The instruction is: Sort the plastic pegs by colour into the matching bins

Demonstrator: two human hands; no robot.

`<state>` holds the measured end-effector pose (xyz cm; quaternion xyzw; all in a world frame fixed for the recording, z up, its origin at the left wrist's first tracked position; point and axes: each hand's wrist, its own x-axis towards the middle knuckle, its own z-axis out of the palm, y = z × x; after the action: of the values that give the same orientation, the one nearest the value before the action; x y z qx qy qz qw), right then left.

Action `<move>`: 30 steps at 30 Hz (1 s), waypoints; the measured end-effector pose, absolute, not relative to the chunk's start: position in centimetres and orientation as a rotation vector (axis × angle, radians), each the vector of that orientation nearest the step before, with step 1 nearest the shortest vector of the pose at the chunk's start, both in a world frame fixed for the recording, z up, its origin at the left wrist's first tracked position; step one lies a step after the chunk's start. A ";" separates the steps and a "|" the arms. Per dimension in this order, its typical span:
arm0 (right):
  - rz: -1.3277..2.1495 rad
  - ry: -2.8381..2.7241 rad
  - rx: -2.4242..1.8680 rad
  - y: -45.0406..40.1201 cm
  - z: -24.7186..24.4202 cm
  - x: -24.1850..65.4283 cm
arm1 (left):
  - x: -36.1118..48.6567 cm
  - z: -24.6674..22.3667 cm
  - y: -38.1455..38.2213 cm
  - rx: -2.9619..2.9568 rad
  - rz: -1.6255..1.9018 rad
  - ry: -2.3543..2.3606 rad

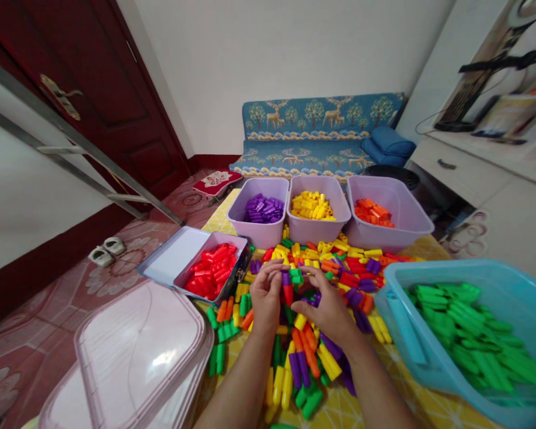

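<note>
Between the hands, above the pile, is a small cluster of plastic tube pieces: a purple piece [286, 279], a red piece [288, 295] and a green piece [296, 276]. My left hand [265, 295] is closed, with thumb and fingers pinching the purple and red ones. On the other side my right hand [326, 301] curves in, its fingertips at the green piece and its thumb lower down. Whether these pieces are joined I cannot tell. Beneath lies a mixed pile of yellow pieces [279, 386], orange ones [310, 354], and purple, red and green ones.
Sorted pieces fill a purple-piece bin [237, 217], a yellow-piece bin [319, 229], an orange-piece bin [406, 208], a blue tub [402, 310] of green pieces and an open metal box [174, 253] of red ones. Stacked lids [138, 345] lie at left. A sofa [312, 146] stands behind.
</note>
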<state>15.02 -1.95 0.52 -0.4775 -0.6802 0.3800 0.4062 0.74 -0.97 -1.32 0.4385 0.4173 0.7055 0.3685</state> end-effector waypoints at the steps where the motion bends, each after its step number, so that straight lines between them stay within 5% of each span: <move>1: 0.949 -1.716 -1.202 -1.9 0.4 14.8 | 0.9 -1.2 -1.1 1.160 1.778 1.056; 13: 0.914 -1.482 -1.215 -1.7 0.8 15.0 | 1.3 -1.4 -1.4 1.254 1.421 1.004; 30: 0.753 -1.693 -1.233 -1.7 1.2 15.0 | 1.2 -0.6 -1.5 1.096 1.582 1.044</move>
<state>14.97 -1.69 1.19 -0.4968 -0.6824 0.3034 0.4421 1.18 -1.46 -0.56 0.4449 0.4238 0.6421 0.4584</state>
